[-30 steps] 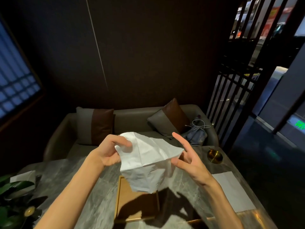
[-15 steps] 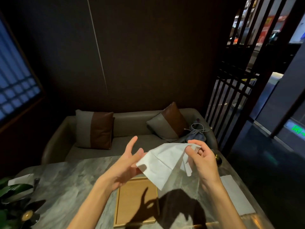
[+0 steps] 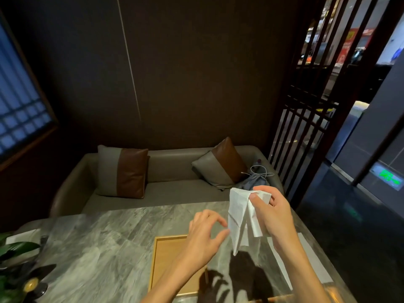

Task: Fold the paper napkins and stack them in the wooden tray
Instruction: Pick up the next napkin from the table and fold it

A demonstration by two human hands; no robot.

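A white paper napkin (image 3: pixel 238 217) hangs in loose folds in the air above the grey marble table (image 3: pixel 105 248). My right hand (image 3: pixel 271 213) pinches its top edge. My left hand (image 3: pixel 205 235) is just left of the napkin with fingers curled and apart, fingertips near its lower edge, holding nothing. Below the hands lies the shallow wooden tray (image 3: pixel 168 254), with nothing visible inside it. More flat white napkins (image 3: pixel 312 254) lie on the table at the right, partly hidden by my right forearm.
A grey sofa (image 3: pixel 175 189) with two cushions stands behind the table, a bag and cable at its right end. A plant and a small dark holder (image 3: pixel 32 285) sit at the table's left corner. A slatted wooden screen (image 3: pixel 306 127) stands at the right.
The napkin was spread open between both hands, then gathered; my left hand has let go and dropped lower, and the napkin now hangs from my right hand alone.
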